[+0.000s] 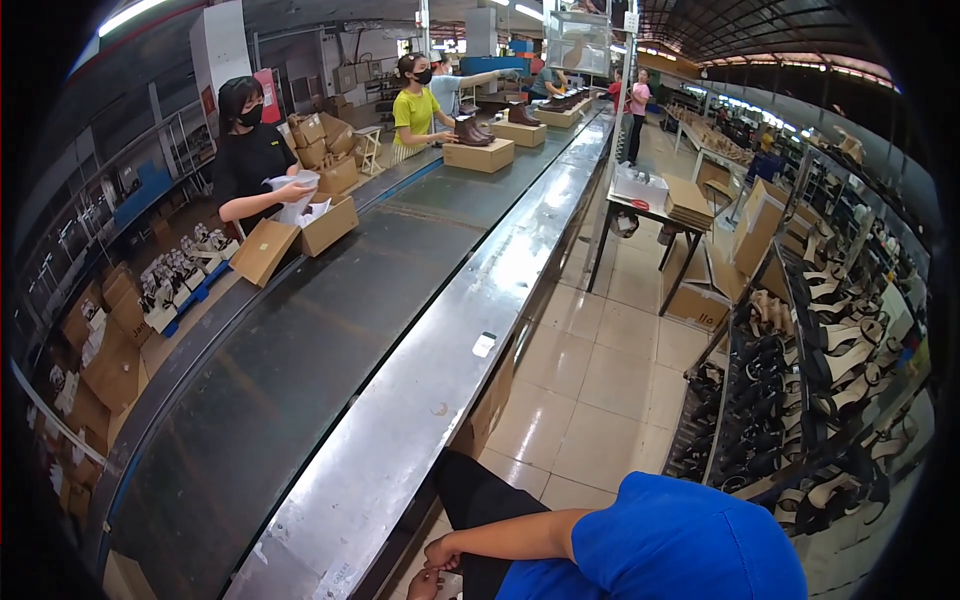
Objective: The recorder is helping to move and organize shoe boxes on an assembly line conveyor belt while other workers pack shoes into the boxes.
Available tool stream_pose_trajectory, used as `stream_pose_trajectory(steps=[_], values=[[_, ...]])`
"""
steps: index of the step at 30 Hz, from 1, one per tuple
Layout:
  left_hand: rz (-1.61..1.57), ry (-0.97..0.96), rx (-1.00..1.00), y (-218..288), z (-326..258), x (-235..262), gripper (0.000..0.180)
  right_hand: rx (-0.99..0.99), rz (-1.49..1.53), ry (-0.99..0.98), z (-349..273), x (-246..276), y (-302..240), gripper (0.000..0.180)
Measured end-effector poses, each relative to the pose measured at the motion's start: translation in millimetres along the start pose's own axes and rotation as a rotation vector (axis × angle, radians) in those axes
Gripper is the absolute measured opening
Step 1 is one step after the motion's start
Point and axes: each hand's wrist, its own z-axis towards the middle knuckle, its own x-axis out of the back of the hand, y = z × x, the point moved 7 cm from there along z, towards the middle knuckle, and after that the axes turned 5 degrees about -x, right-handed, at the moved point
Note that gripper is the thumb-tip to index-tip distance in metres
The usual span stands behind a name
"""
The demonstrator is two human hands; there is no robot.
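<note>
1. The dark conveyor belt [300,350] runs from the near left to the far end of the hall. It is probably laid out this way so that each station can reach it from the side.
2. The steel side rail [420,400] borders the belt on my side. It is flat and bare except for a small white tag [484,344], and it probably serves as a ledge for setting things down.
3. The shoe rack [800,400] stands across the tiled aisle on my right. Its sandals sit in rows, apparently stored within reach of the line.
4. Across the belt, a person in black [250,150] holds white wrapping paper over an open carton [320,225]. The carton sits at the belt's edge, probably so it can be filled without lifting.
5. Further up, closed boxes [478,153] with brown boots standing on top sit on the belt.
6. My right hand [441,553] hangs low beside the rail, just below its edge, with the fingers curled. I cannot tell whether it is gripping anything.
7. My left hand [422,585] is just under it and close to touching it. The frame edge cuts it off, so I cannot tell its state either.
</note>
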Motion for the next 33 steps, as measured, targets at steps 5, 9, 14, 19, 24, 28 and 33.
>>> stream_pose_trajectory(steps=[5,9,14,19,24,28,33], values=[[0.024,0.019,0.001,-2,-2,6,0.064,0.01,-0.039,0.018,-10,1,-10,0.048],[0.0,0.03,-0.023,7,-4,3,0.064,-0.014,0.015,0.036,-6,2,-3,0.052],[-0.036,0.036,0.098,-5,0,7,0.052,-0.008,-0.005,-0.009,4,-6,-11,0.057],[-0.064,0.045,0.075,0,7,-3,0.045,0.007,0.016,0.06,4,4,7,0.052],[-0.069,0.066,0.055,-12,9,1,0.047,-0.012,-0.033,0.074,-2,1,-1,0.053],[-0.06,0.057,0.045,-13,6,1,0.046,0.028,-0.045,0.05,6,-2,1,0.055],[-0.053,0.068,0.036,-1,3,1,0.05,0.027,-0.068,0.073,8,2,8,0.057]])
